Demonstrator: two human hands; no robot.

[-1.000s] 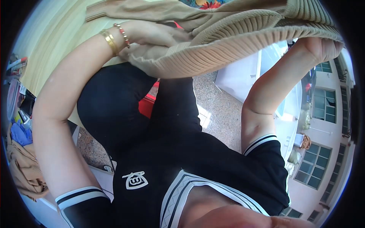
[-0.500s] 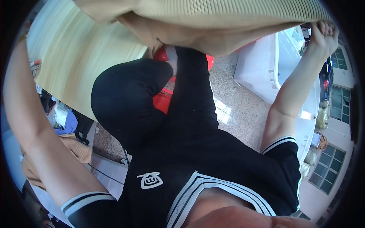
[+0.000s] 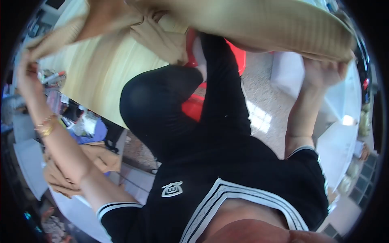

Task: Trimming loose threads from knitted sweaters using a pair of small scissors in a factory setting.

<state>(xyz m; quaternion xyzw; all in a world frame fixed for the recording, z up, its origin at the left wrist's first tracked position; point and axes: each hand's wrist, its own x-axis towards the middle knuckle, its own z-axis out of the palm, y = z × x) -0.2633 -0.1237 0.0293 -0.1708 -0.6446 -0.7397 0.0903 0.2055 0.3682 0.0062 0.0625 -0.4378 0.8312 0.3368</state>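
A tan knit sweater (image 3: pixel 243 26) is stretched across the far side of the view, blurred by motion. Its left end narrows to a strip, and my left hand (image 3: pixel 29 75) has its fingers closed on that end. On the right, my right hand (image 3: pixel 324 73) grips the ribbed edge from below. Part of the fabric hangs down in folds over the wooden table (image 3: pixel 97 77). The sweater's far side runs out of the frame.
Another tan knit piece (image 3: pixel 81 166) lies at the left below my forearm, beside a purple item (image 3: pixel 95 131). A pen-like item (image 3: pixel 56 77) lies near the table's left edge. Red plastic (image 3: pixel 192 107) shows around my legs. White bins (image 3: pixel 340 141) stand at the right.
My left hand has come into view, holding the sweater's left end. The right hand has shifted lower and slightly inward, and the sweater has swung, now spanning both hands.
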